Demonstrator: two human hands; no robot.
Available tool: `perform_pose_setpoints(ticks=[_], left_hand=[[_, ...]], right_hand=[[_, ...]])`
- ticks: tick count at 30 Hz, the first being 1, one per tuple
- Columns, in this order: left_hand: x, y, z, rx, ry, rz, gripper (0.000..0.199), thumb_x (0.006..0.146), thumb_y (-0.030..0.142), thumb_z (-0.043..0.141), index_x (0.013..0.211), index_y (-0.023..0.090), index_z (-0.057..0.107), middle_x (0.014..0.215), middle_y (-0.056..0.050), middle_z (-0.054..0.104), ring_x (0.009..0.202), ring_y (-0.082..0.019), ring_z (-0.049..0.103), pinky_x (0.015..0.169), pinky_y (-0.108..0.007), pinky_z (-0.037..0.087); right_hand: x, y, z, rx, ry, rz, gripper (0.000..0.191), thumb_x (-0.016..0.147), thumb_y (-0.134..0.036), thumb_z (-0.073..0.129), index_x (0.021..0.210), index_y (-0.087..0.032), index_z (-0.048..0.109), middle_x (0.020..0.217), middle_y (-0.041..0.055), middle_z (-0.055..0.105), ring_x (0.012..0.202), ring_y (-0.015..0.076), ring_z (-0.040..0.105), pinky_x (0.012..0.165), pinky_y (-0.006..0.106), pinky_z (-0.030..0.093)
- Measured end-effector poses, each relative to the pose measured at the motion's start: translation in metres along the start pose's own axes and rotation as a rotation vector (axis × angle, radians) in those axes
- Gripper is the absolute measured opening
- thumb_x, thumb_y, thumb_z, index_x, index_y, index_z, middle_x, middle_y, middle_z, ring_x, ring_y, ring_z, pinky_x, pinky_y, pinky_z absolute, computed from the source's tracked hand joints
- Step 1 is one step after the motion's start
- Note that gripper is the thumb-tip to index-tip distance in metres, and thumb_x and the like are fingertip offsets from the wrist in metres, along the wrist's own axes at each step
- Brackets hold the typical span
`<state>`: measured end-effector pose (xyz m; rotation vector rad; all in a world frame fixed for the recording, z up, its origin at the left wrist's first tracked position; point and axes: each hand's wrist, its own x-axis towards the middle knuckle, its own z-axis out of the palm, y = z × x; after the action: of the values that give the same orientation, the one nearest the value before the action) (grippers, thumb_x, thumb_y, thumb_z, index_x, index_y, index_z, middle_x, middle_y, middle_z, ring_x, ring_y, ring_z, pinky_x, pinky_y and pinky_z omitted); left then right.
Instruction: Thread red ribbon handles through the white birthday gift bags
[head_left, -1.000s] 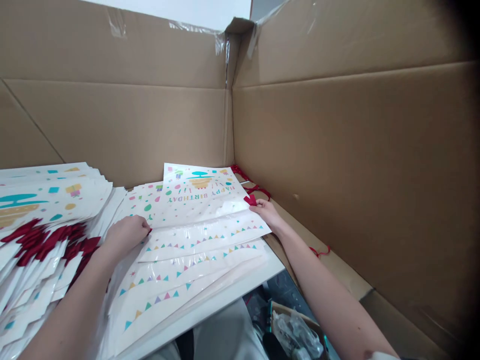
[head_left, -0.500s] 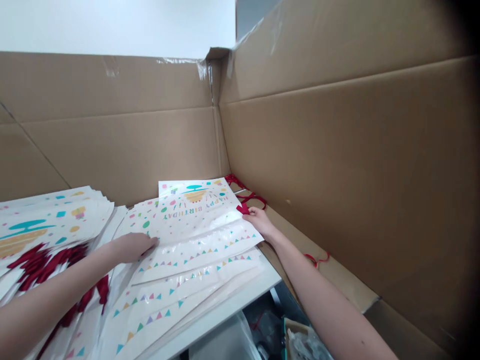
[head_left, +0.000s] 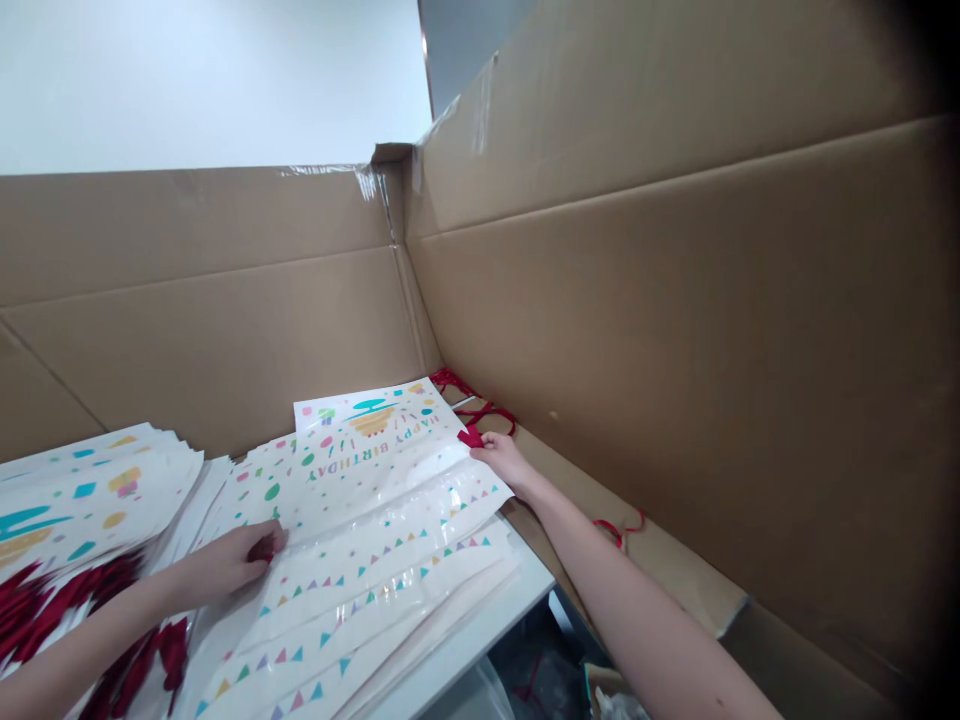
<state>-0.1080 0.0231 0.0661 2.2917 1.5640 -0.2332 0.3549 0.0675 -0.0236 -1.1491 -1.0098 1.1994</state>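
Note:
A white printed sheet, perhaps a flat plastic bag, lies on top of a stack, showing "HAPPY BIRTHDAY", a cake and rows of coloured pennants. At its right edge my right hand is closed, pinching a red ribbon between thumb and fingers. My left hand rests at the sheet's left edge with curled fingers; a small bit of red shows in its grip, mostly hidden by the fingers. Left of that hand lies a second pile of the same printed sheets, with many dark red ribbons bunched along it.
Tall cardboard walls stand behind and to the right, meeting in a corner. Loose red cord lies along the right side. Below the white table edge are a container and plastic-wrapped items.
My left hand has curled its fingers, and red now shows between them. My right hand keeps its pinch on the ribbon. The camera view has shifted, moving the scene left and down.

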Motion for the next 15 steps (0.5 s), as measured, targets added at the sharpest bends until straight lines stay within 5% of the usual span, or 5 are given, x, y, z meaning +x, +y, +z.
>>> perform_pose_setpoints(ticks=[7, 15], left_hand=[[-0.005, -0.007, -0.001, 0.013, 0.008, 0.003, 0.023, 0.090, 0.033, 0.043, 0.099, 0.022, 0.062, 0.104, -0.006, 0.069, 0.095, -0.022, 0.064, 0.085, -0.031, 0.048], [0.000, -0.015, 0.000, 0.500, 0.168, 0.110, 0.036, 0.099, 0.024, 0.036, 0.108, 0.021, 0.071, 0.111, -0.013, 0.069, 0.107, -0.030, 0.062, 0.092, -0.041, 0.045]], right_hand=[[0.000, 0.001, 0.000, -0.001, 0.001, 0.025, 0.021, 0.062, -0.018, 0.078, 0.073, -0.019, 0.060, 0.066, 0.0017, 0.067, 0.058, 0.0156, 0.060, 0.053, 0.024, 0.044], [-0.012, -0.008, 0.002, 0.056, -0.028, 0.052, 0.021, 0.063, -0.022, 0.078, 0.075, -0.018, 0.061, 0.069, 0.0028, 0.069, 0.059, 0.0165, 0.062, 0.054, 0.026, 0.046]])
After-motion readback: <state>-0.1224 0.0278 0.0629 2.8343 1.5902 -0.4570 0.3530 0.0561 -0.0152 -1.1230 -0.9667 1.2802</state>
